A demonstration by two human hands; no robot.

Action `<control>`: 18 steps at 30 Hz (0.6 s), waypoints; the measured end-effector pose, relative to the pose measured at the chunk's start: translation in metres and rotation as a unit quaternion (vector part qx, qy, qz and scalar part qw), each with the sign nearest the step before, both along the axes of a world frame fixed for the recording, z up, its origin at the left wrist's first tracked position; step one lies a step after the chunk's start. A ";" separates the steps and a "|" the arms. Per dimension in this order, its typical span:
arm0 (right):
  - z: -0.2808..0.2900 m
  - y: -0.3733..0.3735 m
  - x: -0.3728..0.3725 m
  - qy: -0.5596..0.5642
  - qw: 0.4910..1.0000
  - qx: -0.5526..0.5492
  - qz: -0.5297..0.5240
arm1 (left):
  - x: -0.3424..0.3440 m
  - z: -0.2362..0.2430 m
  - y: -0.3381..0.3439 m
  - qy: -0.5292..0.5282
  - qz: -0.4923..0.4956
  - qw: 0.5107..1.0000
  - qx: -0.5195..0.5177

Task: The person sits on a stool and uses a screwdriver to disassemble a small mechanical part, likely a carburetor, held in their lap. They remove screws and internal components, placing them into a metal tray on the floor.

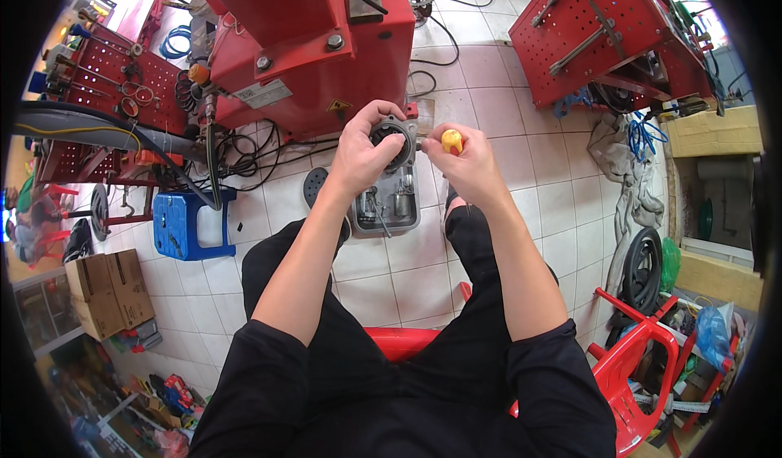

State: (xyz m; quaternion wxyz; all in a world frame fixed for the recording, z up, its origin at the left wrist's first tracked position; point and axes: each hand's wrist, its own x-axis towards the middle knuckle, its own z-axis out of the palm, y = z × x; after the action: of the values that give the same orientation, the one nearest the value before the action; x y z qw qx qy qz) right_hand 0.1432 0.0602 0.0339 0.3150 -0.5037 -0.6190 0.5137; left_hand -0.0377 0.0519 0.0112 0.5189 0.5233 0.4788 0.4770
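My left hand [357,158] is closed around a round grey metal housing [405,158], its thumb across the dark hollow centre. In my right hand [475,170] is a screwdriver [452,140] with a yellow and red handle, its butt end facing up. The shaft points left toward the housing's edge; whether the tip touches cannot be made out. Below both hands, a grey tray [386,231] sits on the floor between my feet. It holds metal parts, among them a cylindrical piece [401,204] and a thin rod [376,214].
Ahead stands a large red machine [314,71] with hoses beside it. A blue stool [189,226] and cardboard boxes [110,293] are to the left. Red perforated tool racks [570,43] flank the machine. A red chair [631,393] and a black tyre [643,262] lie right.
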 end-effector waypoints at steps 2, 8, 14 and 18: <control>0.000 0.000 0.000 0.003 1.000 -0.010 0.001 | 0.000 0.001 0.001 -0.005 0.001 1.000 -0.020; 0.000 0.003 0.006 0.134 0.973 -0.188 0.019 | -0.003 -0.008 0.003 -0.149 -0.026 0.987 -0.056; -0.010 0.007 0.012 0.234 0.930 -0.277 0.058 | -0.001 -0.008 0.001 -0.148 -0.040 0.987 -0.037; -0.017 0.007 0.014 0.243 0.924 -0.288 0.072 | -0.002 -0.007 0.001 -0.145 -0.054 0.987 -0.039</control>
State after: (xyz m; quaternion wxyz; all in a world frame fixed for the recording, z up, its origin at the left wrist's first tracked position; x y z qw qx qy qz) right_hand 0.1568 0.0676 0.0173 0.2593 -0.3866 -0.3839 0.7974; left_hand -0.0398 0.0525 0.0046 0.6282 0.4527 0.3877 0.5001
